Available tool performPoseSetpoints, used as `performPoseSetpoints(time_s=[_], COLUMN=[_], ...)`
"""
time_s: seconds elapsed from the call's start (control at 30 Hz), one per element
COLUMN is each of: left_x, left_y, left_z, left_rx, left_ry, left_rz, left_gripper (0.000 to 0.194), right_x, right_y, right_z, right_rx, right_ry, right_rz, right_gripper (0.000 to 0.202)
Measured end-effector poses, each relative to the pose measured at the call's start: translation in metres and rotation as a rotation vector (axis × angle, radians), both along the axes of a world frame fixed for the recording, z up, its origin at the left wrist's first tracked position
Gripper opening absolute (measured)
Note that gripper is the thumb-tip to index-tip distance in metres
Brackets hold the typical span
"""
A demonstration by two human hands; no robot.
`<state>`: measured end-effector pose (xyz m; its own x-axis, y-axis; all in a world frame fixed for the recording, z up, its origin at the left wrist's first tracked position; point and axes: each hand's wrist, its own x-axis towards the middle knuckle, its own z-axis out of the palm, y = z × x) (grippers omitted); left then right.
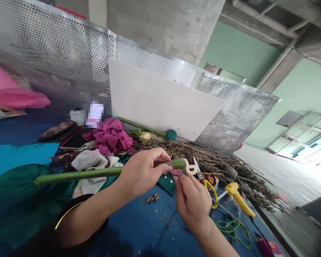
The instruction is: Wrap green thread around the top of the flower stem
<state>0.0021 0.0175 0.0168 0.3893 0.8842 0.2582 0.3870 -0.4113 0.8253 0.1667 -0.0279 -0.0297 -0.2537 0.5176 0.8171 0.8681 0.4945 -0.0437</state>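
My left hand (140,171) is closed around a long stick wrapped in green yarn (80,175), which lies nearly level and runs out to the left. Beyond my fingertips shows its thicker green-wound end (178,163), with a cream curled loop (192,169) at the tip. Just below that end, my right hand (194,198) is pinched shut, thumb against fingers; whatever lies between them is too small to make out. Scissors with yellow handles (213,192) lie right beside my right hand.
A yellow glue gun (239,198) and loose green cord (234,228) lie to the right. Dry twigs (173,148) spread along the back of the blue table (139,228). Magenta cloth (112,135) is at the back left. A perforated metal screen (56,53) stands behind.
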Motion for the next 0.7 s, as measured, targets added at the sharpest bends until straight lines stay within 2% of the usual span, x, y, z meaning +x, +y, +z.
performPoseSetpoints(time_s=[0.23, 0.47, 0.6, 0.7], left_x=[-0.011, -0.013, -0.012, -0.011], left_y=[-0.001, -0.001, -0.002, -0.003], left_z=[0.016, 0.017, 0.017, 0.018], left_rx=[-0.087, -0.153, -0.213, -0.257], left_ry=[-0.067, -0.077, -0.115, -0.132], left_rz=[-0.139, -0.171, -0.202, -0.217], left_gripper=[0.011, 0.013, 0.011, 0.010], right_x=[-0.009, -0.012, -0.008, -0.002], right_y=[-0.002, 0.002, 0.010, 0.015], right_z=[-0.012, -0.021, -0.029, -0.030], right_rx=[-0.188, -0.382, -0.465, -0.498], right_ry=[0.506, 0.820, 0.907, 0.858], right_rz=[0.199, 0.380, 0.464, 0.482], right_gripper=[0.022, 0.022, 0.022, 0.024])
